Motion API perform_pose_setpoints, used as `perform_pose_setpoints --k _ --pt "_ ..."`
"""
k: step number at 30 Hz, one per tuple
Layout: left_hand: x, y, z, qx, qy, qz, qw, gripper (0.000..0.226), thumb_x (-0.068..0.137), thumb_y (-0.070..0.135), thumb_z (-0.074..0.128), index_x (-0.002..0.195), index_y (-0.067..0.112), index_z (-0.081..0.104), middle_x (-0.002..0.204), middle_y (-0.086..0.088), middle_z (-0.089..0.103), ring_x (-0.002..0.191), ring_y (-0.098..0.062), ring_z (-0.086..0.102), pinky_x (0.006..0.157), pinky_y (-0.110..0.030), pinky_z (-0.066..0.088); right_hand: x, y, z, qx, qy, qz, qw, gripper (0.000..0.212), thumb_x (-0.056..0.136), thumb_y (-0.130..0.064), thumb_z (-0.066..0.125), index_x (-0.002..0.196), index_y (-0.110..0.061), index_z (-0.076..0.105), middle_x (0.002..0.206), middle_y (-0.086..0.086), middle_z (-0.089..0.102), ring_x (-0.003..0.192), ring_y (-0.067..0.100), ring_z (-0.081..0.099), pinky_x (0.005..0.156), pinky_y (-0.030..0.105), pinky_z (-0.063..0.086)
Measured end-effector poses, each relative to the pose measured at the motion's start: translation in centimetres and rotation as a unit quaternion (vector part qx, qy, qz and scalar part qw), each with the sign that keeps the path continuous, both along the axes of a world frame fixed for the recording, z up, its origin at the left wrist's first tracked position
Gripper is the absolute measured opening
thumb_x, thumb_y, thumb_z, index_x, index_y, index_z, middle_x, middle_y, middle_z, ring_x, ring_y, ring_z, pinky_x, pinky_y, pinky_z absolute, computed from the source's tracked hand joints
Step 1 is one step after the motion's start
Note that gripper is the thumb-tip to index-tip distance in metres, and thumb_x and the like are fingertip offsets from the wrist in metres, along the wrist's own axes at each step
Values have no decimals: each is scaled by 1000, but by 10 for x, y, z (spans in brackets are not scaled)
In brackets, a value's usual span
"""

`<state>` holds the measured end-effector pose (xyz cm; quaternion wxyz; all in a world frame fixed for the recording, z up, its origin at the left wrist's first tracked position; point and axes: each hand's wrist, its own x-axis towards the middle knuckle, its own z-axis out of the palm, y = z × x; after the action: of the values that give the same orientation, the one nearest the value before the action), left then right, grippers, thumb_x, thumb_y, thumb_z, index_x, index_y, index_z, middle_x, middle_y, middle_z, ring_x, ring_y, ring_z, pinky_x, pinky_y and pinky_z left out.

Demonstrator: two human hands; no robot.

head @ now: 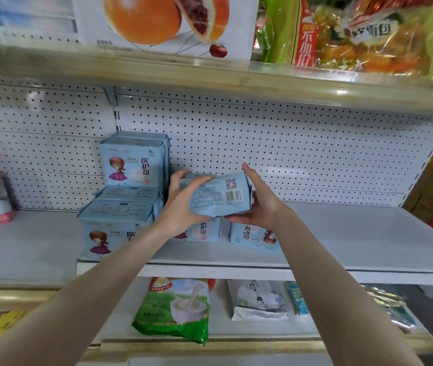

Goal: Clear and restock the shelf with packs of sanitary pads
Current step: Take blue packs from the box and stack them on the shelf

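Both bare forearms reach forward and up over the front edge of the white shelf [342,233], and the two hands meet above its middle. Between them they hold one light-blue pack of sanitary pads [218,196] clear of the shelf board, with its barcode face towards the camera. The left hand [181,204] grips the pack's left end, fingers curled over the top edge. The right hand [260,207] grasps the right end, supporting it from beneath with one digit raised along the side. Directly below the hands, two more packs [255,236] lie on the shelf near its front edge, the right one with its print upside down. Towards the left stands a stack of the same packs [128,199], with one upright pack [133,162] on top against the pegboard back [289,154]. On the shelf below lies a green bag [175,307].
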<state>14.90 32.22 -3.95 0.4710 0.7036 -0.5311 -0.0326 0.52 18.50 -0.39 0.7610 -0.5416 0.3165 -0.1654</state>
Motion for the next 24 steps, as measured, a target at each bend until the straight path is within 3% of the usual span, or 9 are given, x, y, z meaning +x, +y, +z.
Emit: perform_pose_setpoints --k 2,5,7,9,11,13,18,22,24 --pt "1 2 -1 15 7 -14 1000 102 55 1 91 142 24 43 155 -9 4 144 -22 15 106 -2 7 1 0 -1 10 -33 5 999 51 86 -54 61 112 -11 70 114 16 71 97 31 68 88 46 57" --pt "6 7 5 12 174 -32 984 121 58 26 93 152 35 17 154 9 23 142 -13 24 116 -29 15 1 -1 -12 6 -70 -21 997 38 87 -32 62 116 -8 65 124 19 66 100 31 66 81 43 59" --pt "9 9 13 32 267 2 963 123 60 63 80 154 32 8 152 16 28 140 -15 30 116 -41 26 2 -3 -23 -15 -107 -33 994 51 80 -26 67 126 -7 57 130 19 62 111 33 65 84 46 59" --pt "13 8 18 67 332 21 941 117 60 80 65 154 26 21 152 6 34 137 -23 39 109 -47 40 2 -6 -30 -31 -168 -20 985 61 79 -14 65 137 -15 49 134 17 60 117 36 62 91 56 53" --pt "14 7 20 67 365 -2 929 72 79 59 66 137 21 46 134 4 52 119 -19 55 94 -41 52 2 -6 -32 -39 -212 14 976 68 76 -4 61 140 -24 47 133 13 61 115 34 63 93 56 52" --pt "15 9 18 45 357 -17 933 29 85 36 70 111 28 58 115 7 65 107 -13 62 89 -38 55 2 -6 -33 -40 -218 42 974 72 74 -1 61 140 -26 47 131 13 63 111 33 64 93 52 52" --pt "20 5 5 -43 358 3 933 51 79 20 78 122 15 51 111 2 67 96 -11 68 77 -32 58 6 -6 -32 -37 -157 -14 987 60 83 -12 74 136 -6 48 125 15 66 112 32 65 91 47 55" --pt "24 -4 -3 -66 334 36 939 64 76 18 81 124 20 39 114 0 64 99 -18 67 83 -39 56 10 -7 -34 -95 -118 -69 986 45 86 -18 73 127 -11 57 117 8 70 105 24 68 84 34 56" --pt "27 -10 -3 -75 320 46 943 64 75 16 82 122 21 38 115 -2 63 101 -19 66 85 -40 55 14 -13 -35 -147 -89 -95 981 44 84 -24 75 125 -15 61 115 4 71 105 23 67 89 36 53"
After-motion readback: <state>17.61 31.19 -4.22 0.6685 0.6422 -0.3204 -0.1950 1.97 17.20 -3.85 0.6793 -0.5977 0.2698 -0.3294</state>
